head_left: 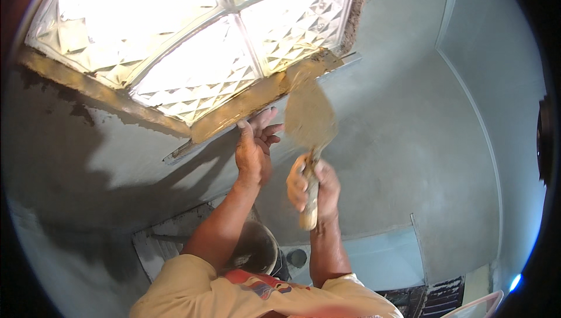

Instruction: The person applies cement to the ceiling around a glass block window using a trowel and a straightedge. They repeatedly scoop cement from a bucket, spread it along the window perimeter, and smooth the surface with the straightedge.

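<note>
My right hand (320, 186) grips the wooden handle of a pointing trowel (311, 113). Its mortar-coated blade points up toward the window ledge, its upper part blurred. My left hand (255, 148) is raised beneath the ledge, thumb and fingertips against a long thin straightedge (182, 153) and holding it along the ledge's front edge. Some of those fingers are stretched, others curled. Wet brown mortar (234, 104) covers the ledge under the patterned glass block window (204, 55). Part of the straightedge is hidden behind my left hand and the trowel.
Grey plastered wall (397, 142) surrounds the window, with a rough unfinished strip (356, 11) along its right side. A dark bucket (254, 248) stands below my left forearm. Mortar-smeared ledge (105, 87) continues to the left. A pale panel (380, 259) lies low on the right.
</note>
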